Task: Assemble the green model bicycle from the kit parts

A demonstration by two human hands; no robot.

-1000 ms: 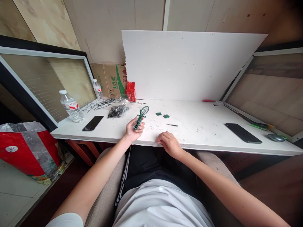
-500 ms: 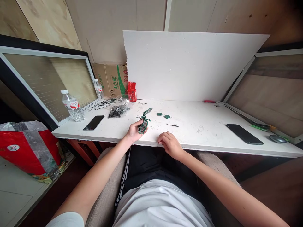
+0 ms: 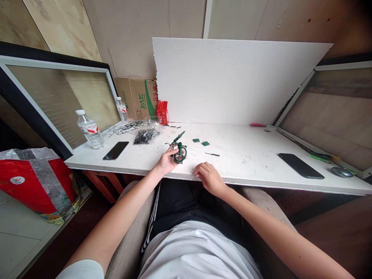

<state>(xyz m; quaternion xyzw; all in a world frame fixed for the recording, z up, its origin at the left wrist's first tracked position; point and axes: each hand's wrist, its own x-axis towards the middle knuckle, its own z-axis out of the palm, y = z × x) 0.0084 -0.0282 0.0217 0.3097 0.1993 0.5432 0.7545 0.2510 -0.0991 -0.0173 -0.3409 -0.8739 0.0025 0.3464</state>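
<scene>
left hand (image 3: 166,163): your grip pinches the toy bike (image 3: 179,151), partly hiding it.
right hand (image 3: 209,177): curled at bike's 4 o'clock; can't tell its grip.

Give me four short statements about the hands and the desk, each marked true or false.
1. The left hand holds a green model bicycle on the white desk. True.
2. The right hand holds a phone. False: it rests at the desk's front edge with nothing visible in it.
3. A black phone lies near the water bottle. True.
4. Two small green pieces lie left of the water bottle. False: the green pieces lie right of the model bicycle.
</scene>
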